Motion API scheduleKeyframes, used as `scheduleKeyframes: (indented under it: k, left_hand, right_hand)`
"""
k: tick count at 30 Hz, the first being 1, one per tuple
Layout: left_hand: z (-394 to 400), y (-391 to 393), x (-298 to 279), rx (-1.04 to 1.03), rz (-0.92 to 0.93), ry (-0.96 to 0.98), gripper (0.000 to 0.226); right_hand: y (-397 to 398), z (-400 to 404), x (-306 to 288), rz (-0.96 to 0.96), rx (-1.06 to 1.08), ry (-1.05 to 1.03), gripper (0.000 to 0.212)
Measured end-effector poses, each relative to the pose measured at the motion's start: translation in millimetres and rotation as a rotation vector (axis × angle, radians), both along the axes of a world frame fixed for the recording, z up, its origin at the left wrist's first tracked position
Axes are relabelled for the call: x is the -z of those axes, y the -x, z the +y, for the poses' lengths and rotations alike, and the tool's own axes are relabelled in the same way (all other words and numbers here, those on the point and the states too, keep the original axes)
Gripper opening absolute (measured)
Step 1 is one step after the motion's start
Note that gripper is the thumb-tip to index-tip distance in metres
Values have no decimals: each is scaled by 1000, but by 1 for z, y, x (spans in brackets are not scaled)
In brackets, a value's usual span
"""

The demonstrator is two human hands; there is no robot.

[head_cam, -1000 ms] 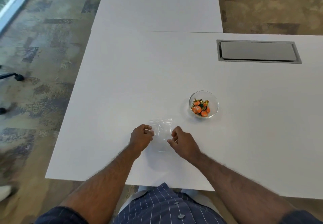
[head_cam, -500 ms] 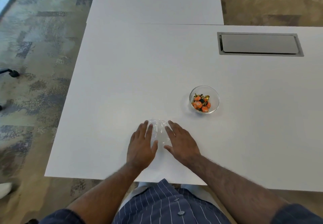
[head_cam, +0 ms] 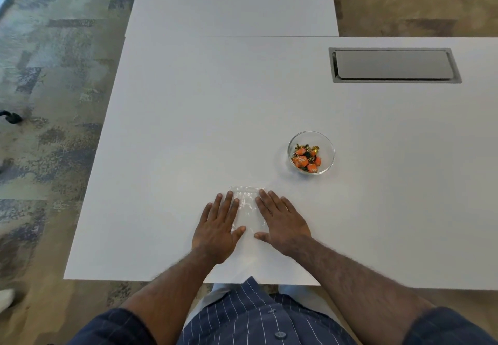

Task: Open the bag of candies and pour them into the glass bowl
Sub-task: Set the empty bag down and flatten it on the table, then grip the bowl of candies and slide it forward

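Observation:
A small glass bowl (head_cam: 311, 153) stands on the white table (head_cam: 188, 129), right of centre, holding several orange and gold wrapped candies (head_cam: 305, 158). Near the front edge lies a flat, clear plastic bag (head_cam: 246, 204) with nothing visible inside. My left hand (head_cam: 217, 224) lies palm down, fingers spread, on the bag's left side. My right hand (head_cam: 283, 222) lies flat the same way on its right side. Part of the bag is hidden under both palms.
A grey metal cable hatch (head_cam: 393, 65) is set into the table at the back right. A second white table (head_cam: 231, 0) joins at the back. Carpeted floor and a chair caster (head_cam: 12, 117) lie to the left.
One second ago both hands pinched the bag with curled fingers. They have since opened and pressed flat on the bag, and now sit slightly further apart.

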State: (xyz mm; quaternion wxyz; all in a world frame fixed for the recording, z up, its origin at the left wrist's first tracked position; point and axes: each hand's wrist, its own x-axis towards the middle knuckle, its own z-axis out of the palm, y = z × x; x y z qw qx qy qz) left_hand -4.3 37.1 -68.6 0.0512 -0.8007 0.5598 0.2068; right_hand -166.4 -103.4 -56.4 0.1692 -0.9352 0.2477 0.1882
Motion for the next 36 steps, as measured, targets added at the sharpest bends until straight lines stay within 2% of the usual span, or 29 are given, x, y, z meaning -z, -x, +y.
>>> scheduleKeyframes:
  k: [4,9,13,16,19,21,24,27,30,36]
  left_hand:
    - [-6,6,-7,-87,4,90,77]
    - [-48,11,-27,-251,106,308,75]
    - [-100,15,-48,-402,335,478,72]
    - [-140,20,-61,-510,559,484,67]
    - [-176,26,-73,-566,738,493,58]
    - [-197,31,-77,-686,922,482,56]
    - [-220,38,-76,-1002,1201,517,52]
    - [-232,45,-70,-1229,1365,586,43]
    - [-239,52,-61,-1311,1393,600,38]
    - [-247,59,-42,-1323,1305,631,30]
  right_hand:
    - [2,-10,-6,-128,20,-5,80]
    - [2,-31,-25,-364,188,40,71]
    - [4,-60,-40,-600,347,155,59]
    - [7,-89,-50,-750,565,230,50]
    - [9,-120,-58,-836,782,216,45]
    - [9,-137,-61,-899,962,71,40]
    - [9,-156,-61,-893,1308,-286,32]
    - [9,-165,-55,-875,1534,-550,27]
    - [4,-164,-50,-912,1600,-662,24]
    - [4,-165,-35,-968,1664,-773,25]
